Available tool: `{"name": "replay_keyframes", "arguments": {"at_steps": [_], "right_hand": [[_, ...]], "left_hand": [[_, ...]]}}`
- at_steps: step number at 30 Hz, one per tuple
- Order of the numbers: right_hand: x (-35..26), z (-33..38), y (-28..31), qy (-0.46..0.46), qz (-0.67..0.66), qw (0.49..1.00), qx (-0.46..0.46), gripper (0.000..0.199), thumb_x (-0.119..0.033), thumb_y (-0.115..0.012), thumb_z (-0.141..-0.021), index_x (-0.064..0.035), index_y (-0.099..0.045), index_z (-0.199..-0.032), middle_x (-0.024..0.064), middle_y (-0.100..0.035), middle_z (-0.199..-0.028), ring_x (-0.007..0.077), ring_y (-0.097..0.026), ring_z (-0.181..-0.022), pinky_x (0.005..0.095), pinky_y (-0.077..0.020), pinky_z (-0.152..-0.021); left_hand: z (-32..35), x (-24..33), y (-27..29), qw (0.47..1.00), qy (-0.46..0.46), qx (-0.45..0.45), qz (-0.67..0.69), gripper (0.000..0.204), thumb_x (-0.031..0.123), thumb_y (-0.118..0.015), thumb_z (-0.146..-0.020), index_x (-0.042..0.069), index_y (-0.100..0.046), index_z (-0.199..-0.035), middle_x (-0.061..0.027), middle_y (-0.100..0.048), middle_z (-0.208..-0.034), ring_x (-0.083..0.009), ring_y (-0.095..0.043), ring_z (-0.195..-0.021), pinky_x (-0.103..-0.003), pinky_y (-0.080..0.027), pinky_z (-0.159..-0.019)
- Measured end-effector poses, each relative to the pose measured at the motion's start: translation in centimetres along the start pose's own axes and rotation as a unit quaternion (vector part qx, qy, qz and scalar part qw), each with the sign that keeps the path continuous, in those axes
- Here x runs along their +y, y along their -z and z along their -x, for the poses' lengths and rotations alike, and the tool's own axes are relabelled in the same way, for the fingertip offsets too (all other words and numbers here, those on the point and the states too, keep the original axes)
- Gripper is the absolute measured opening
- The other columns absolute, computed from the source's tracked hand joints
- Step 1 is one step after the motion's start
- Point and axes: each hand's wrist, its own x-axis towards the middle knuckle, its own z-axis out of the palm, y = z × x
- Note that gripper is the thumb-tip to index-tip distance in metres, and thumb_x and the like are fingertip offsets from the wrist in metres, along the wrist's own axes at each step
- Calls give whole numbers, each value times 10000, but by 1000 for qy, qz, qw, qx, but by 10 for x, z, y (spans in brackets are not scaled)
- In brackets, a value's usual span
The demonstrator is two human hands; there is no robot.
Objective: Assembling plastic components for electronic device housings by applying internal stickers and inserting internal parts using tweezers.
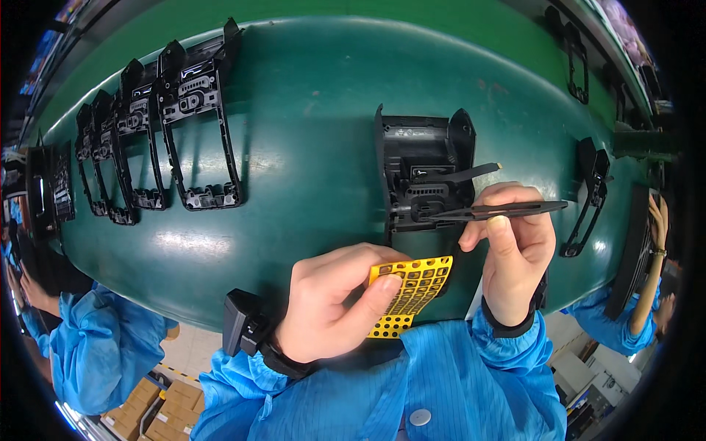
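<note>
From here I see the left hand with its grip clamped on a yellow perforated sheet — tilted upward, probably to keep its rows in easy sight. The right hand pinches what look like black tweezers, held crosswise near the near edge of a black plastic housing. That lies on the green surface, ribbed inside upward, likely for access; black frames line up leftward — perhaps to save room.
</note>
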Motion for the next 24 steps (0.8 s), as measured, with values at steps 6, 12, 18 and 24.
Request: {"name": "replay_keyframes", "arguments": {"at_steps": [6,12,18,24], "right_hand": [[0,0,0,-1,-1,1000,2,176,-26,-577,-903,51,-548,-1058,112,-602,-899,146,-622,-709,253,-508,-655],[0,-1,-1,1,1,1000,2,173,-31,-586,-902,52,-552,-1050,106,-603,-898,144,-621,-705,251,-509,-652],[1,0,-1,7,-5,1000,1,178,-27,-582,-902,52,-547,-1057,113,-606,-888,145,-621,-706,252,-510,-651],[0,-1,-1,4,-4,1000,-3,177,-21,-577,-902,52,-547,-1060,115,-605,-887,146,-621,-705,255,-510,-647]], "left_hand": [[0,0,0,1000,-3,1,1,275,169,-542,-931,-88,-638,-912,-176,-687,-883,-205,-678,-753,-276,-513,-685],[1,0,0,1000,2,0,3,262,157,-539,-929,-86,-639,-915,-175,-687,-885,-200,-677,-754,-273,-513,-687],[0,0,1,1000,2,0,0,260,152,-539,-926,-86,-642,-911,-177,-687,-885,-202,-679,-746,-271,-513,-680],[0,-2,0,1000,-21,15,11,137,66,-603,-875,-64,-632,-904,-174,-667,-841,-247,-657,-682,-294,-501,-613]]}}
